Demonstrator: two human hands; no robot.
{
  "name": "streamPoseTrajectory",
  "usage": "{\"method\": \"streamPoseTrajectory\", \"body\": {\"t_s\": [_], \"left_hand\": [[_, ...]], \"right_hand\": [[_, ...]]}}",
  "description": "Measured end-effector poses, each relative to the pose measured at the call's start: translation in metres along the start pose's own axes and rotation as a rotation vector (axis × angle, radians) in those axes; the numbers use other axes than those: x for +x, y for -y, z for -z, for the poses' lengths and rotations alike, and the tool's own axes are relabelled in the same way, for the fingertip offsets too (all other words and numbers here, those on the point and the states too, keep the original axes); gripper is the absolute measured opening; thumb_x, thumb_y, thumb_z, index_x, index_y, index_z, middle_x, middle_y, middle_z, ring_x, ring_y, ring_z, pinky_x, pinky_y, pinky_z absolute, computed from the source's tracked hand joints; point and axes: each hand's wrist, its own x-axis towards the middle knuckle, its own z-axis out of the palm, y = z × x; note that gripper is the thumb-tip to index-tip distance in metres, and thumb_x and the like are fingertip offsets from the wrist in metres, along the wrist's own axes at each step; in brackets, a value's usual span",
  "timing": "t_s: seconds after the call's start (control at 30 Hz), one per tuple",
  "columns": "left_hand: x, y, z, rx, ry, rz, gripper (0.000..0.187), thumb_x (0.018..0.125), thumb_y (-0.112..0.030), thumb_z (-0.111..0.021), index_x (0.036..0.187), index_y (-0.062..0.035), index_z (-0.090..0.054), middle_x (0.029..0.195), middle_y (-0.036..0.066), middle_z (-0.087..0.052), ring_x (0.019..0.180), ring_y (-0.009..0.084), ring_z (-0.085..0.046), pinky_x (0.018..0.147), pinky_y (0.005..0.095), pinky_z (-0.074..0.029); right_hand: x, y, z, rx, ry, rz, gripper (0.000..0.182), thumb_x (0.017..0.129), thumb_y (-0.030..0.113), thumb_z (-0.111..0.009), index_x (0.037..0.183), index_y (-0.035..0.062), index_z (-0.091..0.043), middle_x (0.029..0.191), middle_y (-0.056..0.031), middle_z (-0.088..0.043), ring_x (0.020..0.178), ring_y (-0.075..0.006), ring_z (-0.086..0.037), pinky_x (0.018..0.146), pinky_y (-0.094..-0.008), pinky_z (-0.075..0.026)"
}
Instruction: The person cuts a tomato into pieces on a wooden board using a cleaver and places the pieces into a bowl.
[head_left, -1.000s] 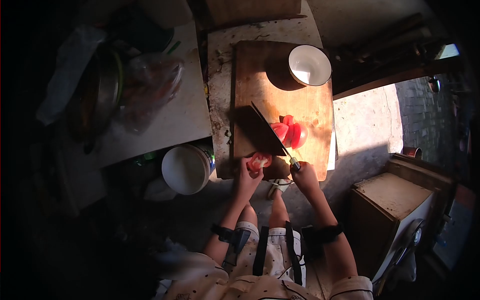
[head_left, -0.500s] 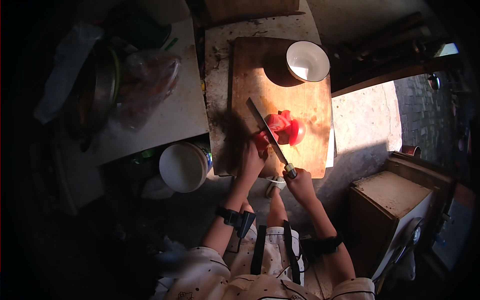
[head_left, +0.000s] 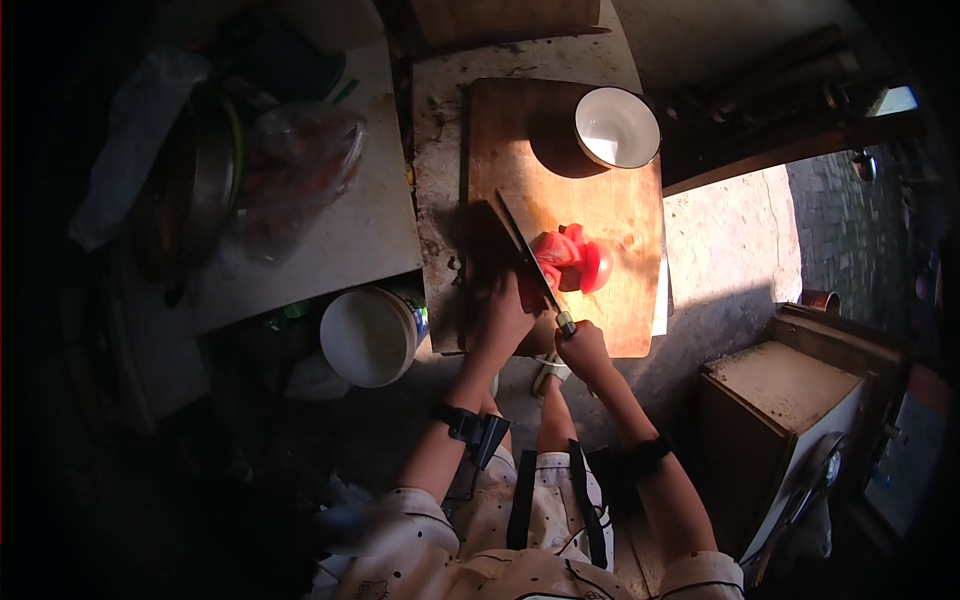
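Observation:
My right hand (head_left: 583, 350) is closed round the handle of a kitchen knife (head_left: 527, 246), its blade pointing up and left over the cutting board (head_left: 620, 325). Several cut tomato pieces (head_left: 572, 260) lie to the right of the blade, red and wet in the sunlight. On the blade's left side, in shadow, my left hand (head_left: 506, 318) has its fingers curled on a dark red part of the tomato; the fingertips are hard to make out. A white enamel bowl (head_left: 617, 128) with a dark rim stands at the board's far right corner.
Left of the board, a pale table (head_left: 330, 240) carries a clear plastic bag (head_left: 305, 165) and a metal pan (head_left: 210, 170). Below its edge stands a white bucket (head_left: 365, 340). A wooden cabinet (head_left: 785, 390) stands at the lower right.
The knife has shifted slightly left and its blade has turned a little more upright. My right hand has moved left with it, closer to my left hand.

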Motion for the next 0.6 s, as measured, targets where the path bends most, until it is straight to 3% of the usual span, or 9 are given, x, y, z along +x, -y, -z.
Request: {"method": "streamPoseTrajectory", "body": {"t_s": [0.13,0.2,0.23,0.33,0.4,0.5,0.6], "left_hand": [[-0.005,0.013,-0.005,0.116,0.072,0.004,0.055,0.059,-0.016,-0.07,0.101,0.0021,-0.04,0.092,0.024,-0.052,0.086,0.04,-0.051,0.072,0.0425,-0.043],[-0.01,0.017,-0.004,0.035,0.084,-0.054,0.056,0.06,-0.015,-0.07,0.105,0.0009,-0.039,0.093,0.024,-0.052,0.086,0.041,-0.05,0.073,0.0432,-0.043],[-0.009,0.02,-0.002,-0.011,0.069,-0.13,0.052,0.062,-0.009,-0.068,0.105,0.0,-0.041,0.094,0.02,-0.051,0.081,0.0358,-0.054,0.068,0.039,-0.046],[-0.005,0.03,0.011,-0.145,0.143,-0.172,0.043,0.064,-0.014,-0.066,0.1,-0.0022,-0.046,0.095,0.015,-0.049,0.076,0.0327,-0.055,0.065,0.0381,-0.046],[-0.002,0.034,0.018,-0.241,0.209,-0.086,0.044,0.065,-0.007,-0.064,0.106,-0.0036,-0.047,0.097,0.012,-0.046,0.075,0.0274,-0.054,0.066,0.0338,-0.047],[0.008,0.038,0.014,-0.279,0.05,-0.17,0.04,0.067,-0.005,-0.062,0.104,-0.0034,-0.048,0.096,0.011,-0.047,0.072,0.0243,-0.054,0.065,0.0314,-0.046],[0.007,0.033,0.012,-0.327,-0.027,-0.109,0.035,0.068,-0.004,-0.061,0.1,-0.0036,-0.048,0.092,0.011,-0.05,0.074,0.0252,-0.055,0.065,0.0326,-0.046]], "right_hand": [[0.023,0.025,-0.005,-0.003,-0.02,-0.041,0.025,0.073,0.024,-0.054,0.07,-0.0008,-0.058,0.06,-0.0232,-0.055,0.066,-0.0389,-0.056,0.056,-0.041,-0.045],[0.029,0.031,-0.003,0.001,0.015,-0.028,0.028,0.067,0.023,-0.054,0.071,-0.0052,-0.057,0.069,-0.0273,-0.056,0.073,-0.0407,-0.056,0.064,-0.0433,-0.046],[0.029,0.032,0.001,0.034,0.024,-0.006,0.024,0.067,0.02,-0.053,0.075,-0.0029,-0.057,0.07,-0.0264,-0.056,0.073,-0.0404,-0.056,0.063,-0.0427,-0.045],[0.027,0.034,0.022,0.098,0.036,0.078,0.019,0.068,0.016,-0.051,0.074,-0.0011,-0.057,0.069,-0.0253,-0.055,0.071,-0.0402,-0.055,0.061,-0.0424,-0.045],[0.02,0.025,0.025,0.133,0.007,0.139,0.017,0.069,0.015,-0.051,0.072,-0.0013,-0.055,0.066,-0.0248,-0.054,0.068,-0.0399,-0.054,0.059,-0.0418,-0.044],[0.003,0.021,0.032,0.14,0.024,0.072,0.021,0.07,0.018,-0.054,0.065,-0.0019,-0.054,0.057,-0.0228,-0.051,0.059,-0.0371,-0.054,0.054,-0.0395,-0.042],[-0.015,0.025,0.037,0.237,0.096,-0.023,0.024,0.072,0.02,-0.055,0.063,-0.003,-0.052,0.053,-0.0202,-0.05,0.052,-0.0315,-0.053,0.051,-0.0372,-0.04]]}}
